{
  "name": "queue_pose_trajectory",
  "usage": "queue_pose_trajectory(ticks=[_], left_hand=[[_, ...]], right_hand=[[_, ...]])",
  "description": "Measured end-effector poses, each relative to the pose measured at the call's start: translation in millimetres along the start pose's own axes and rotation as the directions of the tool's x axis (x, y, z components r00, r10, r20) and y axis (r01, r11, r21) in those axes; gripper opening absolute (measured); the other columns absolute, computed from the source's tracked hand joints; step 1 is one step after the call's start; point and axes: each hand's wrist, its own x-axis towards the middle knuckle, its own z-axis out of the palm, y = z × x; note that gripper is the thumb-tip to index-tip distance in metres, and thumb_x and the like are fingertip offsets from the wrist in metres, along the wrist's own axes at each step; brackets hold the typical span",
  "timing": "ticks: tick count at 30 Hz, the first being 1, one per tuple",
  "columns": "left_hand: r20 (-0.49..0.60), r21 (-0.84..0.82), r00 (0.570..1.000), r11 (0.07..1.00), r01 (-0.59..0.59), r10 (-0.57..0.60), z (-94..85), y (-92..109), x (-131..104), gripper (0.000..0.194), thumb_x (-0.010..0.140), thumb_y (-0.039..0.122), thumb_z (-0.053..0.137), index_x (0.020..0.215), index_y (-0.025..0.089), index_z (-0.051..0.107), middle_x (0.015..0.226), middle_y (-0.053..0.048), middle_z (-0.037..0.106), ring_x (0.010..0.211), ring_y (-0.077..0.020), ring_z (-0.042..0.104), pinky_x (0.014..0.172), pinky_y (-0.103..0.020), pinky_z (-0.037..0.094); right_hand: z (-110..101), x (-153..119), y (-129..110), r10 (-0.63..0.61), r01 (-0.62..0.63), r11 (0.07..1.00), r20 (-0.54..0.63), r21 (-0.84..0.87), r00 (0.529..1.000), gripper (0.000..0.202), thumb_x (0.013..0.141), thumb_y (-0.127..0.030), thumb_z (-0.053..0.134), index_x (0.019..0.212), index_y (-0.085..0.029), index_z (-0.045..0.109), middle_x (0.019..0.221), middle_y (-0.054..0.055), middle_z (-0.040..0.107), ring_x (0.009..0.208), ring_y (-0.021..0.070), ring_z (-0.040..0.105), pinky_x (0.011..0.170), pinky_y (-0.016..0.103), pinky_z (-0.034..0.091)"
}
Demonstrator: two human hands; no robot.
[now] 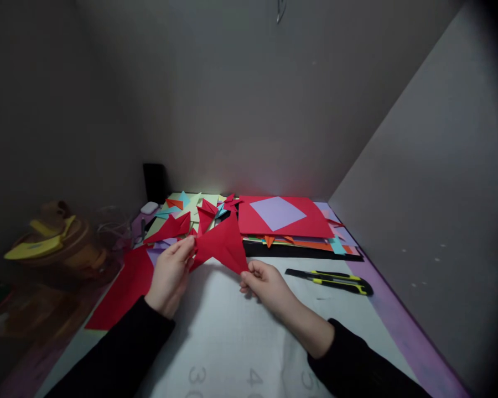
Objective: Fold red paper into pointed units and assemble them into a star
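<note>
A folded piece of red paper (222, 243) is held up over the white sheet between both of my hands. My left hand (172, 271) pinches its left side, fingers closed on it. At the lower right corner, my right hand (268, 282) grips the same paper between thumb and fingers. Just behind it lie several folded paper shapes, among them a red one (207, 213) and another red one (172, 228). A flat red sheet (126, 284) lies left of my left hand, partly covered by it.
A black and yellow utility knife (332, 281) lies on the white sheet (232, 342) to the right. A stack of coloured paper (315, 215) with a lilac square (277, 213) on top is at the back. Left stands a brown basket-like container (74, 249) with yellow paper (43, 243).
</note>
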Motion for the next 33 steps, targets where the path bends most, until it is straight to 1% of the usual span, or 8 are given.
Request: queue_pose_trajectory(ticks=[4, 7, 9, 12, 16, 24, 27, 33], left_hand=[[-0.082, 0.063, 0.987, 0.989, -0.133, 0.138, -6.6, 16, 10, 0.036, 0.058, 0.038, 0.081, 0.084, 0.015, 0.072, 0.078, -0.002, 0.069, 0.067, -0.0117, 0.058, 0.056, -0.019, 0.042], [0.174, 0.394, 0.932, 0.845, -0.362, 0.319, -4.7, 28, -3, 0.032, 0.075, 0.042, 0.069, 0.095, 0.017, 0.072, 0.097, -0.008, 0.071, 0.089, -0.0196, 0.062, 0.078, -0.030, 0.048], [0.480, 0.553, 0.785, 0.559, -0.618, 0.393, -0.7, 35, -17, 0.036, 0.077, 0.040, 0.068, 0.107, 0.020, 0.069, 0.113, -0.009, 0.067, 0.107, -0.0250, 0.057, 0.094, -0.039, 0.041], [0.769, 0.564, 0.607, 0.233, -0.792, 0.202, 4.4, 35, -34, 0.042, 0.075, 0.039, 0.071, 0.114, 0.025, 0.065, 0.115, -0.008, 0.068, 0.114, -0.0292, 0.053, 0.104, -0.051, 0.028], [0.777, 0.628, 0.629, 0.116, -0.770, -0.032, 3.1, 22, -36, 0.013, 0.083, 0.034, 0.062, 0.086, 0.026, 0.072, 0.086, -0.003, 0.073, 0.090, -0.0246, 0.062, 0.102, -0.055, 0.025], [0.730, 0.676, 0.679, 0.228, -0.701, -0.078, 1.7, 27, -28, 0.019, 0.083, 0.035, 0.060, 0.077, 0.022, 0.071, 0.075, -0.003, 0.071, 0.073, -0.0190, 0.061, 0.080, -0.035, 0.040], [0.651, 0.714, 0.754, 0.402, -0.573, -0.083, 5.0, 34, -29, 0.027, 0.082, 0.039, 0.058, 0.067, 0.018, 0.065, 0.065, -0.002, 0.065, 0.062, -0.0157, 0.056, 0.061, -0.027, 0.040], [0.521, 0.534, 0.814, 0.842, -0.078, -0.256, 11.1, 33, -32, 0.028, 0.073, 0.043, 0.068, 0.075, 0.017, 0.059, 0.065, 0.002, 0.060, 0.053, -0.0101, 0.052, 0.050, -0.021, 0.038]], right_hand=[[-9, 4, -1, -0.051, 0.051, 0.998, -0.017, -0.029, 0.999, 0.016, 0.075, -0.032, 0.054, 0.067, -0.019, 0.049, 0.055, -0.005, 0.051, 0.046, 0.0094, 0.048, 0.042, 0.019, 0.033], [-19, 4, -10, -0.196, 0.189, 0.967, -0.020, -0.173, 0.981, 0.011, 0.075, -0.026, 0.056, 0.067, -0.018, 0.057, 0.057, -0.004, 0.051, 0.054, 0.0106, 0.048, 0.050, 0.022, 0.035], [-24, 1, -19, -0.255, 0.239, 0.935, -0.027, -0.261, 0.967, 0.009, 0.075, -0.023, 0.058, 0.068, -0.017, 0.060, 0.064, -0.001, 0.056, 0.061, 0.0123, 0.051, 0.055, 0.023, 0.037], [-28, -5, -31, -0.321, 0.305, 0.892, 0.007, -0.334, 0.947, 0.011, 0.075, -0.020, 0.059, 0.065, -0.017, 0.062, 0.069, 0.000, 0.059, 0.065, 0.0137, 0.054, 0.058, 0.025, 0.038], [-30, -12, -40, -0.374, 0.360, 0.866, 0.029, -0.347, 0.927, 0.012, 0.076, -0.019, 0.059, 0.065, -0.018, 0.064, 0.069, 0.001, 0.059, 0.067, 0.0145, 0.055, 0.059, 0.025, 0.039], [-45, -6, -40, -0.395, 0.373, 0.910, -0.106, -0.182, 0.912, 0.017, 0.078, -0.028, 0.060, 0.064, -0.018, 0.056, 0.062, -0.002, 0.052, 0.058, 0.0126, 0.047, 0.055, 0.025, 0.036], [-45, -4, -34, -0.427, 0.423, 0.904, -0.186, -0.062, 0.885, 0.014, 0.081, -0.028, 0.058, 0.071, -0.020, 0.055, 0.063, -0.003, 0.048, 0.058, 0.0115, 0.045, 0.056, 0.024, 0.038], [-27, -16, -27, -0.573, 0.603, 0.795, 0.246, -0.063, 0.782, 0.039, 0.081, -0.007, 0.049, 0.112, -0.029, 0.060, 0.115, 0.006, 0.045, 0.105, 0.0166, 0.052, 0.081, 0.029, 0.047]])
